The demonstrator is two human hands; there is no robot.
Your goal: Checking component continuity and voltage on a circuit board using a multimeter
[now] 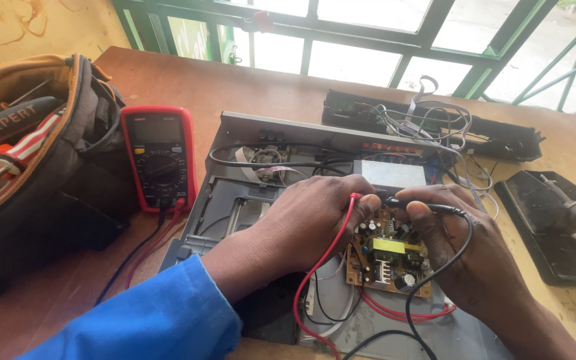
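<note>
An opened grey metal chassis [235, 200] lies on the wooden table, with a brown circuit board [388, 257] inside it. My left hand [315, 220], in a blue sleeve, grips a red test probe whose red lead [315, 280] trails down toward me. My right hand [461, 247] grips a black test probe [428, 208] with a black lead. Both probe tips meet over the top edge of the circuit board. A red multimeter [160, 157] lies to the left of the chassis, and both leads run to it.
A brown and black tool bag [41, 167] holding screwdrivers sits at the far left. A black front panel [435, 123] with loose grey wires lies behind the chassis. On the right a soldering iron rests on a black tray [551, 227]. A green window frame runs behind the table.
</note>
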